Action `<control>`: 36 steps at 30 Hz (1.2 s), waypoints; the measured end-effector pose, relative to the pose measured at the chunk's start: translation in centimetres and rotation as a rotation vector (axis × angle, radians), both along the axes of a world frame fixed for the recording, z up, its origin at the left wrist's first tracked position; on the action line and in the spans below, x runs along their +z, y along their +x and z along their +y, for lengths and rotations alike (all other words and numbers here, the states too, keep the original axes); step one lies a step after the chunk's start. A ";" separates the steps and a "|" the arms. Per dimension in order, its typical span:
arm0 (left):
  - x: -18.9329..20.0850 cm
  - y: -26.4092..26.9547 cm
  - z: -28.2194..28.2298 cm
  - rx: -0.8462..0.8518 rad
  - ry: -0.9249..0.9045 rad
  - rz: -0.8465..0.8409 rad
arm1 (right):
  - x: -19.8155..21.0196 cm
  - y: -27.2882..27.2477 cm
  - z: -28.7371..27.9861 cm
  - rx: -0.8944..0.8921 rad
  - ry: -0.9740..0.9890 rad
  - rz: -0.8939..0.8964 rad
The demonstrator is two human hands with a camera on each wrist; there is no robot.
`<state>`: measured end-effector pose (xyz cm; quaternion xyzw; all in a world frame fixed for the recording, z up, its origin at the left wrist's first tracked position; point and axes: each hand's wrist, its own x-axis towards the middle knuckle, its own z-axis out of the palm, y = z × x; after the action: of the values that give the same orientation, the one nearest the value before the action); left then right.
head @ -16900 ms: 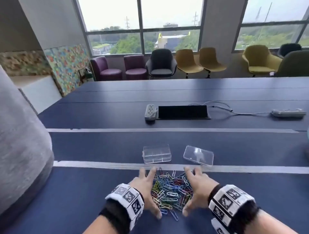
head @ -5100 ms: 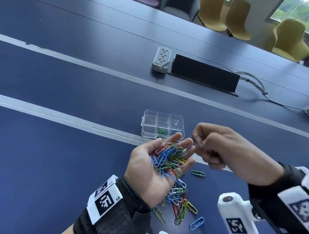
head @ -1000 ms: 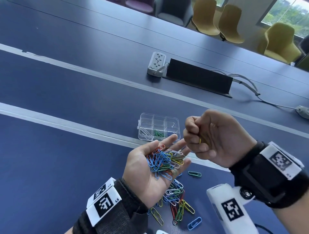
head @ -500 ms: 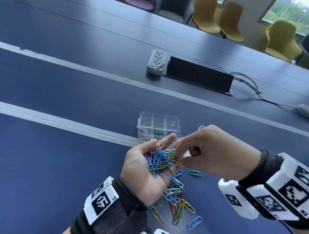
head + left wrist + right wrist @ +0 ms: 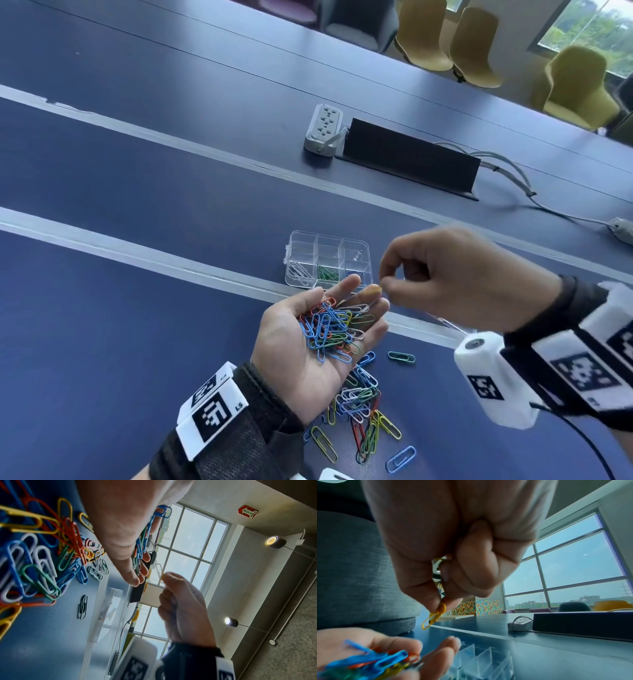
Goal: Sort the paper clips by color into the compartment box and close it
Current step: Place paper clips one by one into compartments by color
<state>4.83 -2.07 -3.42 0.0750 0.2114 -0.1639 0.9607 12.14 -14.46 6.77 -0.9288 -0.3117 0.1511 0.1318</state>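
The right hand (image 5: 459, 277), which half a second ago was dipping into the palmful of clips, has lifted clear and now pinches a yellow clip (image 5: 435, 614) between thumb and forefinger, just above the left fingertips (image 5: 371, 290) and short of the box (image 5: 356, 247). The wrist views suggest more than one yellow clip may be in the pinch; the count cannot be told.

The left hand (image 5: 308, 346) lies palm up, fingers gently cupped, just in front of the box, carrying a mixed heap of clips (image 5: 330, 330) — probably kept there as a tray so the right hand can pick by colour close to the compartments.

The box is clear, lidless, six compartments in two rows of three. Its near row holds white clips (image 5: 298, 272) at left, green clips (image 5: 325, 274) in the middle and something blue at right, part hidden by the left fingers. The far row looks nearly bare.

In front of the box, below the left hand, a loose pile (image 5: 359, 394) of a few dozen clips waits on the table (image 5: 120, 342). A clear lid (image 5: 442, 322) lies to the right of the box, under the right hand.
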 end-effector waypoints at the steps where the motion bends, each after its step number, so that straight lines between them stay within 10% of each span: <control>1: 0.0 0.0 0.0 -0.003 -0.005 -0.003 | -0.1 0.8 0.3 -0.033 -0.003 -0.023; 17: 0.2 0.2 0.4 0.026 -0.005 0.007 | -3.5 6.5 4.5 -0.116 -0.308 -0.077; 36: 0.5 -0.1 0.4 0.016 -0.037 -0.030 | -2.4 4.8 3.9 -0.071 -0.080 -0.052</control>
<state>4.72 -1.65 -2.96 0.0580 0.1944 -0.1587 0.9663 16.92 -10.53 4.33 -0.9474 -0.2755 0.1346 0.0919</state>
